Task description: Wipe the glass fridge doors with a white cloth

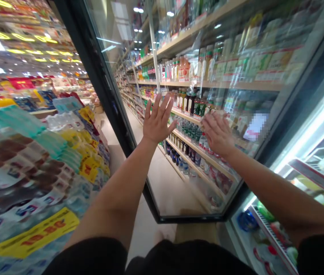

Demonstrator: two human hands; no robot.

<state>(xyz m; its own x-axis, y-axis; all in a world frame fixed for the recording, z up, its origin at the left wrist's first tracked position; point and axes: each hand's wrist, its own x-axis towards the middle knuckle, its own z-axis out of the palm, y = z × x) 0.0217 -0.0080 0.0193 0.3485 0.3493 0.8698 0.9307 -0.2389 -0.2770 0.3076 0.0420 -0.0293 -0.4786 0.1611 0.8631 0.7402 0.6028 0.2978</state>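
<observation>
A glass cooler door (173, 198) with a dark frame stands swung out in front of me. My left hand (158, 120) is raised before the glass with its fingers spread, holding nothing. To its right, my right hand (217, 131) is also up at the pane, its fingers stretched out and somewhat blurred. Whether either palm touches the glass, I cannot tell. Through or in the pane show shelves of bottled drinks (189, 103); which of these are reflections is unclear.
On the left are stacked packs of bottles (13, 168) with a yellow price sign (36, 233). At right is the lit cooler interior with bottles on a wire shelf (273, 236). A pale aisle floor (116, 152) runs between the stacks and the door.
</observation>
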